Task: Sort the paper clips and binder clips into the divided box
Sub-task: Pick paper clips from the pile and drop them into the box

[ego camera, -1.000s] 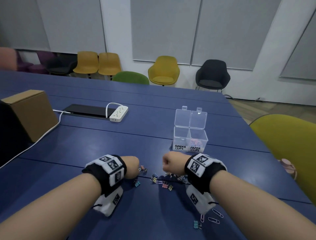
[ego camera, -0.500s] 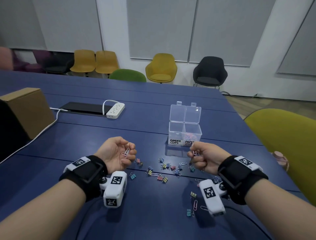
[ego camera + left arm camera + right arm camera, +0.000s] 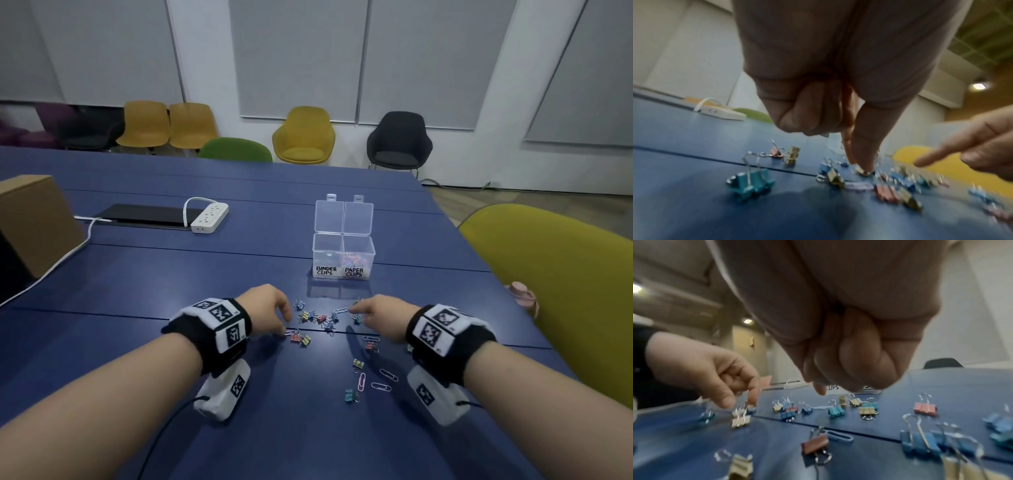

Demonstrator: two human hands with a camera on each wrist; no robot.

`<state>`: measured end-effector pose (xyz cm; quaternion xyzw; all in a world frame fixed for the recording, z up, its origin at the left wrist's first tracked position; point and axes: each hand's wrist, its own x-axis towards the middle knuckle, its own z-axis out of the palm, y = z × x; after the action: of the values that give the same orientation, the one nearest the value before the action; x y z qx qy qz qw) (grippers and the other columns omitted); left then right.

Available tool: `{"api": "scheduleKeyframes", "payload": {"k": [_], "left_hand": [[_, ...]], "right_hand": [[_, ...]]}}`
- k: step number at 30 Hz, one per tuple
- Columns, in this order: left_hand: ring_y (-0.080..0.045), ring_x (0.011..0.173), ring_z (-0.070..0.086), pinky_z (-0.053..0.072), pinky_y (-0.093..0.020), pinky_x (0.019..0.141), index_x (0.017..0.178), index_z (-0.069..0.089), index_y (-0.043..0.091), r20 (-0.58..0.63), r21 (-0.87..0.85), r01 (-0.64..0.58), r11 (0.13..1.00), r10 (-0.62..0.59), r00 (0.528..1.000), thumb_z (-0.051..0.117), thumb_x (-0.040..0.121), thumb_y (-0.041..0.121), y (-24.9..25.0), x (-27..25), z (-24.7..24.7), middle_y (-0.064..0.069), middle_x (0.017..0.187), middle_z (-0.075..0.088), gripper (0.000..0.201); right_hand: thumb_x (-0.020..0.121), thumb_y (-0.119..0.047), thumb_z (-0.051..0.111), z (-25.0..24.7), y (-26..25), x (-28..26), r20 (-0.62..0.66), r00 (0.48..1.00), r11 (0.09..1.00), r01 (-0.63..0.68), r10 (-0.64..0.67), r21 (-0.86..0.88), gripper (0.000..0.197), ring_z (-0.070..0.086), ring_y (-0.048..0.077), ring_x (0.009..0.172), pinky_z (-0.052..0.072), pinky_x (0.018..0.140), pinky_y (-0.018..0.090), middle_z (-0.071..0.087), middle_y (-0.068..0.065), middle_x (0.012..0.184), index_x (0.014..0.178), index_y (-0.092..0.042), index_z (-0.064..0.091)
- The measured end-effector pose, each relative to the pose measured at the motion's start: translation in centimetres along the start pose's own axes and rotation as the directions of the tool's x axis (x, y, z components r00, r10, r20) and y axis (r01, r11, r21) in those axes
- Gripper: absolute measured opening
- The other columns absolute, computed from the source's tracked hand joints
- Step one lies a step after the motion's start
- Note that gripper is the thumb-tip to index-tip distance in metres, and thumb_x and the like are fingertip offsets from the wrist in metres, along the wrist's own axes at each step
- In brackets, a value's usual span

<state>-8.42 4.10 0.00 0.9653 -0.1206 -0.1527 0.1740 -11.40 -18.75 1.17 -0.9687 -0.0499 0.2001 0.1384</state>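
A clear divided box (image 3: 325,271) labelled BINDER CLIPS and PAPER CLIPS stands open on the blue table, with paper clips (image 3: 355,261) in its right half. Coloured binder clips (image 3: 317,318) lie scattered in front of it, with loose paper clips (image 3: 388,374) nearer me. My left hand (image 3: 270,306) is palm down at the left of the pile. Its thumb and index tips meet on a small binder clip (image 3: 863,172) and its other fingers are curled. My right hand (image 3: 380,313) has its fingers curled and its index tip on a paper clip (image 3: 340,311). Anything inside either fist is hidden.
A white power strip (image 3: 209,218) and a black panel (image 3: 144,216) lie at the back left, beside a cardboard box (image 3: 34,219). A yellow-green chair (image 3: 565,291) stands close at the table's right edge. More chairs line the far wall.
Both hands were turned up half a second ago, each showing a paper clip. They have rolled palm down and dropped onto the pile, the right one reaching left.
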Motion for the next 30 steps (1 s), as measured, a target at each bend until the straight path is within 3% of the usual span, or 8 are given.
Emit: {"api": "scheduleKeyframes", "payload": {"k": [2,4,8,16,22,25,28,30], "left_hand": [[-0.016,0.077,0.057,0.042,-0.022,0.065,0.091,0.07,0.022,0.003,0.127,0.007,0.992,-0.007,1.0,0.073,0.076,0.021,0.7,0.1,0.5,0.007,0.082,0.061,0.015],[-0.018,0.083,0.06,0.043,-0.024,0.068,0.092,0.071,0.018,0.0,0.177,0.016,0.984,-0.016,1.0,0.071,0.078,0.02,1.1,0.3,0.9,0.001,0.097,0.069,0.014],[-0.021,0.09,0.065,0.046,-0.025,0.07,0.09,0.07,0.019,-0.021,0.201,0.054,0.978,-0.051,0.998,0.065,0.08,0.019,1.3,0.3,1.4,-0.002,0.101,0.071,0.01],[-0.025,0.092,0.066,0.051,-0.029,0.076,0.091,0.07,0.021,-0.06,0.243,0.078,0.967,-0.066,0.996,0.063,0.081,0.021,1.5,0.8,1.7,-0.003,0.101,0.07,0.012],[-0.027,0.101,0.065,0.052,-0.033,0.083,0.103,0.068,0.008,0.044,0.337,0.09,0.937,-0.111,0.993,0.059,0.087,0.022,1.9,1.4,1.6,-0.009,0.107,0.07,0.023],[-0.027,0.093,0.063,0.05,-0.031,0.077,0.087,0.062,0.007,0.064,0.365,0.11,0.925,-0.143,0.988,0.053,0.091,0.021,2.6,1.0,1.2,-0.007,0.094,0.064,0.017],[-0.024,0.067,0.045,0.038,-0.027,0.058,0.065,0.046,0.012,-0.005,0.131,0.16,0.978,-0.161,0.987,0.049,0.091,0.02,3.0,0.7,0.0,-0.006,0.071,0.049,0.028],[-0.021,0.055,0.037,0.031,-0.024,0.05,0.067,0.044,0.013,0.021,-0.356,0.175,0.918,-0.179,0.984,0.048,0.09,0.016,3.4,0.4,-0.5,-0.004,0.063,0.042,0.024]], "right_hand": [[0.097,-0.005,0.039,0.4,-1.0,0.6,0.056,0.998,0.984,0.001,0.01,-0.179,0.055,0.04,0.025,0.137,0.037,0.109,0.034,0.033,0.004,0.154,0.148,-0.025,0.031],[0.094,0.001,0.041,0.1,-2.0,0.8,0.084,0.996,0.958,0.01,0.014,-0.285,0.064,0.042,0.028,0.135,0.04,0.102,0.033,0.034,0.007,0.154,0.151,-0.022,0.024],[0.09,0.001,0.05,-0.4,-2.9,0.9,0.13,0.991,0.909,0.017,0.041,-0.417,0.062,0.048,0.029,0.13,0.043,0.101,0.034,0.039,0.009,0.15,0.147,-0.014,0.033],[0.097,-0.002,0.038,-0.2,-1.6,-0.8,0.205,0.978,0.902,0.122,-0.038,-0.414,0.054,0.045,0.026,0.131,0.04,0.102,0.032,0.037,0.004,0.152,0.144,-0.028,0.041],[0.093,0.004,0.032,-0.4,0.3,-1.7,0.162,0.986,0.909,0.097,-0.033,-0.406,0.057,0.052,0.026,0.124,0.043,0.097,0.03,0.048,0.002,0.144,0.137,-0.028,0.051],[0.093,0.003,0.033,-0.8,1.4,-1.8,0.137,0.991,0.936,0.051,-0.003,-0.347,0.055,0.053,0.025,0.121,0.043,0.094,0.028,0.05,0.001,0.142,0.133,-0.026,0.056],[0.095,-0.005,0.039,-1.0,2.3,-1.9,0.102,0.995,0.961,0.04,-0.012,-0.274,0.041,0.058,0.022,0.102,0.044,0.083,0.026,0.06,0.003,0.129,0.123,-0.021,0.064],[0.094,-0.013,0.045,-1.0,2.8,-1.8,0.073,0.997,0.981,0.026,-0.012,-0.191,0.032,0.059,0.02,0.092,0.047,0.085,0.027,0.066,0.004,0.118,0.116,-0.018,0.068]]}}
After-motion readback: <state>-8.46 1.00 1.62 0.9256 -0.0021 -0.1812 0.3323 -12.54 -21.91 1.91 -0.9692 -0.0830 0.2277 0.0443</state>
